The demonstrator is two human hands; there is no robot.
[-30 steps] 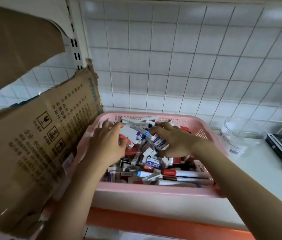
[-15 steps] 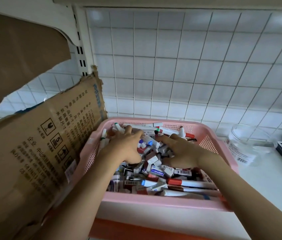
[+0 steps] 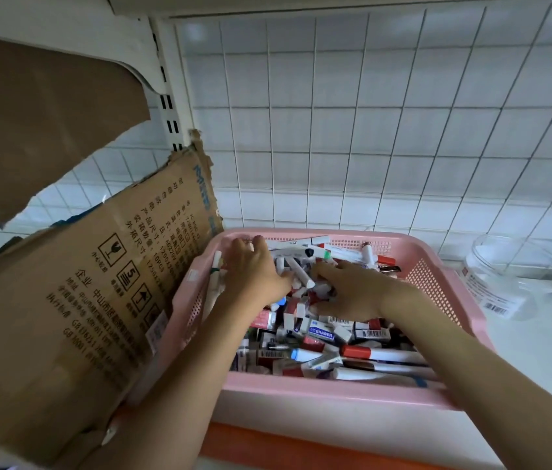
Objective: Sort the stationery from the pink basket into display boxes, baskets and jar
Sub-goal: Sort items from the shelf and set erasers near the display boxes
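Pink basket (image 3: 444, 290) on the white tabletop (image 3: 539, 340), heaped with markers and boxed erasers (image 3: 327, 334). Left hand (image 3: 254, 273), fingers extended, grip open, presses into the far-left heap. Right hand (image 3: 349, 290), palm down among the items; its grip cannot be told. Clear jar (image 3: 505, 276) at right; torn cardboard box (image 3: 91, 300) at left.

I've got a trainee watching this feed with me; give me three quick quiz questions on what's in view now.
1. True or false: both hands are inside the pink basket.
2. What stands right of the basket? A) clear jar B) mug C) bottle
3. Fill in: the cardboard box leans against the basket's ____ side.

Key:
1. True: left hand and right hand are in the stationery.
2. A, the jar.
3. Left.
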